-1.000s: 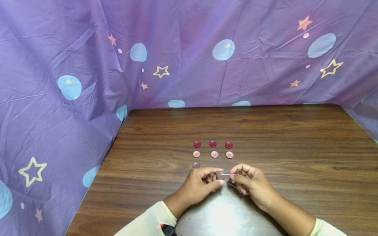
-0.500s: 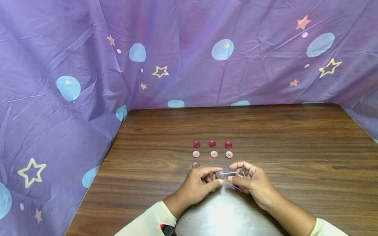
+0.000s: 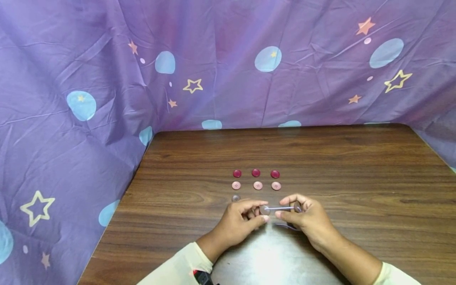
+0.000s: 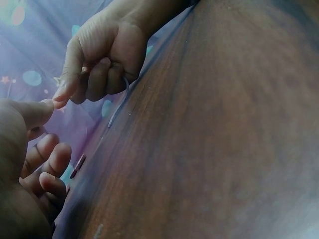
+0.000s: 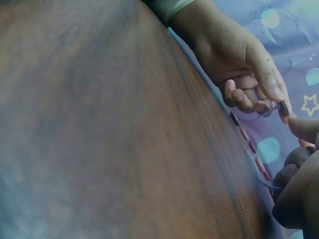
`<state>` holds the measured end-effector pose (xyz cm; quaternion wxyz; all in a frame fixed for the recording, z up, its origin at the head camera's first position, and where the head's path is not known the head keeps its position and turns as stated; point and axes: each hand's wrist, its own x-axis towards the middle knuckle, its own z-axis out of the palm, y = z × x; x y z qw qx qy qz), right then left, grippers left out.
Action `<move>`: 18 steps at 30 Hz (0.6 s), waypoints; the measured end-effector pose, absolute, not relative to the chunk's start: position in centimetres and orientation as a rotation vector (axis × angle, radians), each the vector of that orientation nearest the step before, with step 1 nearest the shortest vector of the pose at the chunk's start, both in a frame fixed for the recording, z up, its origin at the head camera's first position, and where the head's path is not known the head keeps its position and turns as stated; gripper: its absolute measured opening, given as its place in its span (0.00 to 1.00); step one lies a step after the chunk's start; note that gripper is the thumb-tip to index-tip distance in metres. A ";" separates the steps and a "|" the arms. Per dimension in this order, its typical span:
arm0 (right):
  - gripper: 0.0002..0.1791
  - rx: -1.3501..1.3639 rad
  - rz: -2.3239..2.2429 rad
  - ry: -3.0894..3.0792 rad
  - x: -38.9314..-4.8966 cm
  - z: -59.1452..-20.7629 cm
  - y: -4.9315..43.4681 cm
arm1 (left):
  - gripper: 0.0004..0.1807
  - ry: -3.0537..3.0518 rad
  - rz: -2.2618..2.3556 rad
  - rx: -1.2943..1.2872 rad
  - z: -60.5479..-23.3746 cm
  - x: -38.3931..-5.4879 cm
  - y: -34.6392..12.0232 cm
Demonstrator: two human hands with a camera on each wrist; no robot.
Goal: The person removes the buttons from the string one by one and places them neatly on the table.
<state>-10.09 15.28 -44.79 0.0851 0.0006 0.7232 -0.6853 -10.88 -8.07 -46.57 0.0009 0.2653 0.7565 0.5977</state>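
Observation:
My left hand [image 3: 240, 221] pinches a greyish-brown button [image 3: 264, 210] at its edge between thumb and index finger; the button shows dark and edge-on [image 5: 284, 108] in the right wrist view. From it a thin lilac cord [image 3: 279, 208] runs taut to my right hand [image 3: 313, 223]. A second dark round piece [image 3: 297, 206], seemingly a button on the cord, sits by the right fingers. The right hand's lower fingers curl round the cord, whose tail [image 4: 118, 107] hangs from them in the left wrist view. Its thumb and index tips stand apart in the head view.
On the wooden table [image 3: 178, 166] beyond my hands lie three dark red buttons [image 3: 255, 173] in a row. Three pink buttons [image 3: 258, 185] lie nearer, and one grey-brown button [image 3: 236, 198] is by my left knuckles. A purple patterned cloth [image 3: 228, 79] hangs behind.
The right hand has shifted slightly right, and the cord stretch between the hands has lengthened. The second dark piece has moved right along with it. The left hand keeps its hold on the button.

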 end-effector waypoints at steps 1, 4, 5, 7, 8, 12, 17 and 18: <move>0.14 0.003 -2.036 2.163 -10.1 -44.8 15.3 | 0.18 2.380 1.877 0.834 -46.6 -10.9 -8.1; 0.09 -0.011 -2.030 2.171 -10.0 -44.8 15.2 | 0.18 2.382 1.882 0.837 -46.5 -10.8 -8.1; 0.08 -0.018 -2.031 2.173 -10.0 -44.8 15.2 | 0.18 2.382 1.883 0.840 -46.5 -10.8 -8.1; 0.05 -0.049 -2.035 2.175 -9.9 -44.8 15.2 | 0.18 2.377 1.885 0.842 -46.4 -10.8 -8.1; 0.04 -0.065 -2.037 2.176 -9.9 -44.9 15.2 | 0.18 2.377 1.886 0.841 -46.4 -10.8 -8.1; 0.04 -0.107 -2.045 2.166 -10.0 -44.8 15.2 | 0.18 2.385 1.888 0.831 -46.4 -10.9 -8.2; 0.05 -0.094 -2.062 2.150 -10.1 -44.8 15.3 | 0.18 2.403 1.889 0.822 -46.4 -11.1 -8.3; 0.05 -0.089 -2.065 2.150 -10.1 -44.8 15.4 | 0.18 2.404 1.889 0.820 -46.4 -11.1 -8.3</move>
